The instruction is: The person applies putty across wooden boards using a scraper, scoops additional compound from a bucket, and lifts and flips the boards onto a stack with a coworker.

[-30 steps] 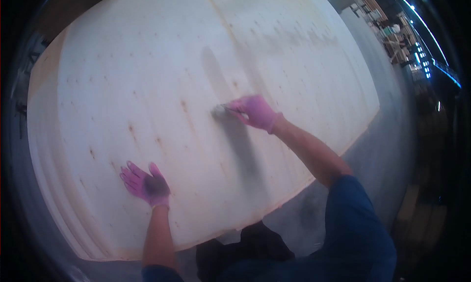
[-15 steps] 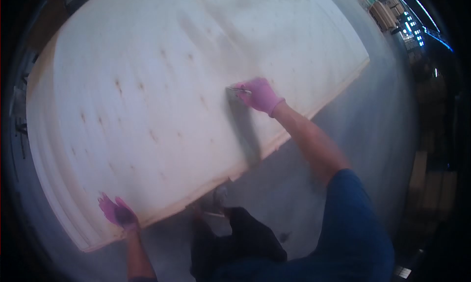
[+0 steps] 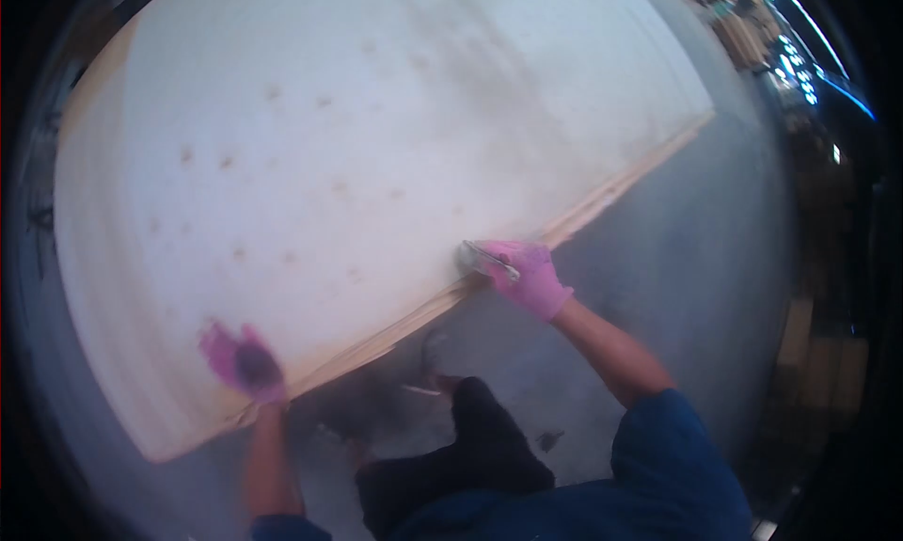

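A large pale wood veneer sheet (image 3: 282,183) with small brown knots lies on top of a stack, its ragged near edge running diagonally in front of me. My right hand (image 3: 527,276), in a pink glove, is closed around a flat metal scraper (image 3: 489,259) at that edge. Whether the blade touches the wood is hard to tell. My left hand (image 3: 243,360), in a pink glove with a dark patch, is over the near left part of the sheet with its fingers spread; it holds nothing. Motion blurs it slightly.
Grey floor (image 3: 696,249) runs along the right and near sides of the stack. My legs (image 3: 461,456) are just below its near edge. Stacked boards (image 3: 818,367) stand at the far right, and wooden pieces (image 3: 738,38) lie at the upper right.
My right hand has drawn the scraper across the sheet toward me, from its middle to the near edge. My left hand has risen slightly in view, still spread. The view has shifted a little.
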`<state>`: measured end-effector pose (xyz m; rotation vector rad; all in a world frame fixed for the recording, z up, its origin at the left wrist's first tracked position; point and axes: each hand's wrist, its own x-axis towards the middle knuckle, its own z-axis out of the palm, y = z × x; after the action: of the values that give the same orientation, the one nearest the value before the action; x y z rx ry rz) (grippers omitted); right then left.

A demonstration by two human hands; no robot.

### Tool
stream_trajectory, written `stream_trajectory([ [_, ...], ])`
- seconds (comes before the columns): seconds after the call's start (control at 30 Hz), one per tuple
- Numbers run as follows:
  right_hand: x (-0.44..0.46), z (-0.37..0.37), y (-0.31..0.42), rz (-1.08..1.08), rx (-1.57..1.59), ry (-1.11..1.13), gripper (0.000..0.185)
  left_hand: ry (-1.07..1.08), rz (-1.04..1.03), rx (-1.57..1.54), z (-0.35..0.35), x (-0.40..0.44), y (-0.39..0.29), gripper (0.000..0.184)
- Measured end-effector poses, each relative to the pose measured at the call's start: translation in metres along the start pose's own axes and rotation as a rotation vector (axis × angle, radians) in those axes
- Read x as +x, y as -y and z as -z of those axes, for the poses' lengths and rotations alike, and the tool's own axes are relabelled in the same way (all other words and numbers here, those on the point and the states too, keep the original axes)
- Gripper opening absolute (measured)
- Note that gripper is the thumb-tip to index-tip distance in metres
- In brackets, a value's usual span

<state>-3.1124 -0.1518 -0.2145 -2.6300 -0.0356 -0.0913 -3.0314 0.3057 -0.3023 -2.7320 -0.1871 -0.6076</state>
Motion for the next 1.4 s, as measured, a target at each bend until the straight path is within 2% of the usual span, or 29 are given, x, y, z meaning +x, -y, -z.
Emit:
stream_trajectory([
  [0.07,0.009,-0.037,0.057,0.03,0.032,0.034,0.028,0.182,0.091,-0.126,0.018,0.003,-0.002,0.072],
  [0.13,0.018,-0.069,0.114,0.087,0.019,0.009,0.024,0.246,0.064,-0.188,0.029,0.004,0.003,0.074],
  [0.23,0.038,-0.101,0.168,0.027,0.155,0.127,0.02,0.262,-0.258,-0.483,0.027,0.018,0.065,0.077],
  [0.3,0.061,-0.101,0.196,-0.232,0.814,0.232,0.021,0.159,-0.086,-0.35,-0.034,0.003,0.143,0.073],
  [0.33,0.07,-0.101,0.21,-0.374,1.143,0.275,0.021,0.015,-0.041,-0.348,-0.082,-0.012,0.209,0.071],
  [0.37,0.075,-0.111,0.221,-0.533,1.26,0.001,0.024,-0.126,0.001,-0.352,-0.118,-0.029,0.261,0.068],
  [0.43,0.074,-0.115,0.193,-0.398,0.841,-0.046,0.023,0.224,0.178,0.008,-0.098,-0.025,0.312,0.064],
  [0.47,0.072,-0.114,0.181,-0.336,0.626,-0.062,0.023,0.261,0.188,0.009,-0.094,-0.021,0.318,0.065],
  [0.57,0.089,-0.112,0.175,-0.256,0.327,-0.01,0.021,0.349,0.245,0.005,-0.087,-0.028,0.312,0.066],
  [0.67,0.034,-0.125,0.198,-0.106,-0.014,0.032,0.024,0.343,0.225,-0.018,-0.082,-0.024,0.316,0.065],
  [0.73,0.019,-0.142,0.23,-0.005,-0.048,-0.053,0.026,0.298,0.218,-0.023,-0.079,-0.021,0.315,0.064],
  [0.83,0.009,-0.182,0.274,-0.005,-0.076,-0.13,0.03,0.395,0.227,-0.055,-0.062,-0.014,0.312,0.065],
  [0.9,0.024,-0.198,0.299,0.01,-0.156,-0.14,0.038,0.357,0.206,-0.049,-0.068,-0.021,0.316,0.065],
  [1.0,-0.014,-0.194,0.341,0.032,-0.185,0.036,0.046,0.351,0.204,-0.069,-0.065,-0.016,0.314,0.066],
  [1.03,-0.02,-0.198,0.354,0.062,-0.197,0.028,0.044,0.357,0.207,-0.074,-0.058,-0.014,0.313,0.067],
  [1.13,0.003,-0.217,0.386,0.109,-0.025,-0.017,0.035,0.459,0.018,-0.065,-0.054,-0.001,0.317,0.071],
  [1.17,0.025,-0.217,0.395,-0.025,0.149,0.081,0.023,0.53,-0.059,-0.234,-0.054,0.014,0.326,0.078],
  [1.27,0.117,-0.22,0.399,-0.477,0.994,0.373,0.02,0.56,-0.095,-0.314,-0.095,0.076,0.356,0.077],
  [1.3,0.155,-0.229,0.401,-0.373,1.02,0.186,0.023,0.55,0.089,-0.26,-0.122,0.103,0.367,0.076],
  [1.37,0.244,-0.234,0.402,-0.411,1.153,0.096,0.021,0.557,0.423,-0.163,-0.17,0.144,0.39,0.074],
  [1.4,0.293,-0.243,0.389,-0.421,1.153,0.122,0.023,0.513,0.431,-0.124,-0.179,0.154,0.391,0.074],
])
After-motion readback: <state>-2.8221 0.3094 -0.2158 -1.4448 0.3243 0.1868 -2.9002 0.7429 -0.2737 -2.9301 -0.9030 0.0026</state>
